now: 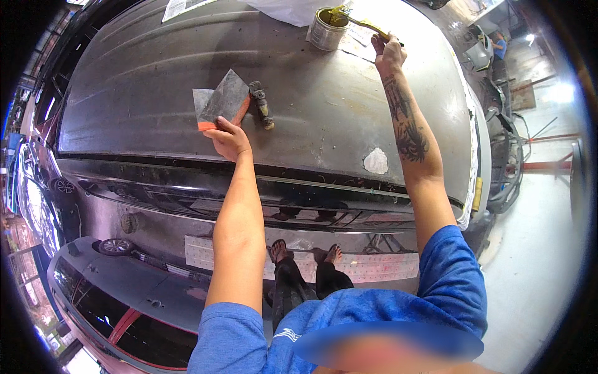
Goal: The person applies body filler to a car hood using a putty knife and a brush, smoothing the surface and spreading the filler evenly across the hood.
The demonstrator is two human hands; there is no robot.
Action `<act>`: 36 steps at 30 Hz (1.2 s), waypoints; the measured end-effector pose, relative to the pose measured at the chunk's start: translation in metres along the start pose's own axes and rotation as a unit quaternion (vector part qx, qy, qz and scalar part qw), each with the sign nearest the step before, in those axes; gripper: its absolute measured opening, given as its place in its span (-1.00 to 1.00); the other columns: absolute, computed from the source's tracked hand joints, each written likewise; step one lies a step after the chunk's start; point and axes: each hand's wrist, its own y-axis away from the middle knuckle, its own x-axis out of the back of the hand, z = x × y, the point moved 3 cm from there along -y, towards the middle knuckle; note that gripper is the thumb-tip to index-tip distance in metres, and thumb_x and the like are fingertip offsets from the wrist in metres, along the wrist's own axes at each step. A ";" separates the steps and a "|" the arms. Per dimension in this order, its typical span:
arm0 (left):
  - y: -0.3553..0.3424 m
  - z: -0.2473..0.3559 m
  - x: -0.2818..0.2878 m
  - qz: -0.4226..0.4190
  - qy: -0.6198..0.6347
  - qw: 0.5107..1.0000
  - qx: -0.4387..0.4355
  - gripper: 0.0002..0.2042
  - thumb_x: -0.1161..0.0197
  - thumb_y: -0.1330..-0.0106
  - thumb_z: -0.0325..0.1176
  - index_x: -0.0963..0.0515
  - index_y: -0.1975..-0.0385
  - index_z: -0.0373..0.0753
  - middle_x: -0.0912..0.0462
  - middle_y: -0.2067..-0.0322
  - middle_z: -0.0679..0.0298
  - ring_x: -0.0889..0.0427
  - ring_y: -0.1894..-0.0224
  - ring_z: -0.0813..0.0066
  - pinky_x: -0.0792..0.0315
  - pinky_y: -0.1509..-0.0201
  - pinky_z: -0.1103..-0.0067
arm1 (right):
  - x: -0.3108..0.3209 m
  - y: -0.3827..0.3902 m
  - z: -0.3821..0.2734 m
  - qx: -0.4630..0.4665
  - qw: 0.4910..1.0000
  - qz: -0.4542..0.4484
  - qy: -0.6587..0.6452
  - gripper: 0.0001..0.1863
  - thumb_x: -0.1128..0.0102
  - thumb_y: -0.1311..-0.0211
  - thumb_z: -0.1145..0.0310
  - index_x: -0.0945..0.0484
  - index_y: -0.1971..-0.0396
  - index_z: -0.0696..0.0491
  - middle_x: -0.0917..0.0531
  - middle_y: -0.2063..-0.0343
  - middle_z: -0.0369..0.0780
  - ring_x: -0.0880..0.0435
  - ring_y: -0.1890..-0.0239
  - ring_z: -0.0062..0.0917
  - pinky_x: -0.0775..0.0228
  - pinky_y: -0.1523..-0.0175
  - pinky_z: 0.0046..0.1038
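My left hand (230,141) is closed around two flat putty knives, held over the grey car roof (156,93). One putty knife (225,93) has a wide grey blade and an orange handle; the other putty knife (203,107), partly behind it, shows an orange edge. Just right of them lies a short dark cylindrical tool (262,106) whose kind I cannot make out. My right hand (390,52) grips a thin stirring stick (369,26), its far end smeared with yellow-green paste at the mouth of an open metal can (326,36).
White sheeting (280,9) and printed paper (182,7) cover the roof's far edge. A pale patch (375,161) marks the roof near me. My feet stand on a perforated plank (367,267). Behind is another grey car (137,283); a person (499,47) is at the far right.
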 end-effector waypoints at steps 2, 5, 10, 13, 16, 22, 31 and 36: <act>0.000 0.000 0.000 0.003 -0.005 1.000 -0.001 -0.58 -0.01 -0.44 -0.08 -0.27 0.11 -0.41 -0.65 0.26 -0.17 -0.65 0.20 -0.17 -0.54 0.21 0.12 | 0.008 0.000 0.008 -0.040 0.998 0.008 -0.052 -0.79 -0.07 -0.35 0.45 -0.36 0.20 0.31 -0.61 0.34 -0.01 -0.70 0.40 -0.24 -0.72 0.31 -0.27; 0.000 0.000 0.000 0.010 -0.016 1.000 -0.001 -0.56 -0.01 -0.44 -0.07 -0.28 0.10 -0.43 -0.64 0.24 -0.19 -0.64 0.18 -0.18 -0.54 0.18 0.12 | 0.021 0.002 0.012 -0.088 0.988 0.007 -0.123 -0.77 0.01 -0.41 0.40 -0.40 0.18 0.31 -0.61 0.38 -0.08 -0.66 0.36 -0.33 -0.68 0.26 -0.37; -0.001 -0.002 -0.001 -0.005 0.005 1.000 0.016 -0.45 0.02 -0.44 -0.02 -0.29 -0.01 -0.54 -0.63 0.21 -0.23 -0.62 0.12 -0.18 -0.51 0.10 0.12 | 0.065 0.027 -0.012 -0.131 0.973 -0.028 -0.188 -0.74 0.11 -0.46 0.37 -0.47 0.23 0.28 -0.61 0.40 -0.09 -0.62 0.39 -0.41 -0.61 0.28 -0.50; -0.001 0.000 0.001 0.004 -0.004 1.000 -0.001 -0.39 0.03 -0.43 0.00 -0.26 -0.07 -0.59 -0.62 0.18 -0.25 -0.62 0.10 -0.17 -0.49 0.08 0.13 | 0.112 0.056 -0.047 -0.175 0.956 -0.097 -0.217 -0.74 0.09 -0.45 0.37 -0.49 0.26 0.26 -0.62 0.39 -0.08 -0.61 0.40 -0.42 -0.59 0.30 -0.51; -0.003 0.000 0.000 -0.027 0.002 1.000 0.016 -0.44 0.04 -0.43 -0.02 -0.28 -0.02 -0.55 -0.62 0.17 -0.24 -0.62 0.12 -0.17 -0.48 0.09 0.12 | 0.169 0.100 -0.087 -0.156 0.976 -0.081 -0.128 -0.75 0.04 -0.45 0.35 -0.50 0.20 0.25 -0.62 0.36 -0.09 -0.59 0.39 -0.45 -0.52 0.32 -0.50; -0.004 0.001 0.000 -0.007 -0.009 1.000 0.012 -0.51 0.04 -0.43 -0.04 -0.26 0.03 -0.46 -0.62 0.21 -0.21 -0.62 0.13 -0.18 -0.49 0.12 0.10 | 0.254 0.202 -0.130 -0.061 0.987 0.007 0.147 -0.79 -0.05 -0.42 0.35 -0.50 0.14 0.19 -0.64 0.39 -0.11 -0.63 0.46 -0.49 -0.50 0.41 -0.52; -0.006 -0.003 -0.004 -0.007 -0.019 1.000 -0.001 -0.55 0.04 -0.42 -0.05 -0.25 0.12 -0.44 -0.61 0.24 -0.22 -0.62 0.16 -0.20 -0.49 0.13 0.07 | 0.280 0.244 -0.132 0.030 0.927 0.069 0.366 -0.80 -0.16 -0.39 0.36 -0.50 0.13 0.17 -0.66 0.47 -0.15 -0.64 0.54 -0.56 -0.53 0.51 -0.54; -0.005 -0.002 -0.003 -0.006 -0.010 1.000 0.006 -0.53 0.03 -0.42 -0.04 -0.25 0.10 -0.45 -0.60 0.23 -0.23 -0.62 0.14 -0.19 -0.48 0.11 0.07 | 0.259 0.246 -0.134 0.109 0.924 0.006 0.365 -0.80 -0.19 -0.38 0.35 -0.52 0.14 0.16 -0.65 0.50 -0.19 -0.64 0.55 -0.59 -0.53 0.50 -0.55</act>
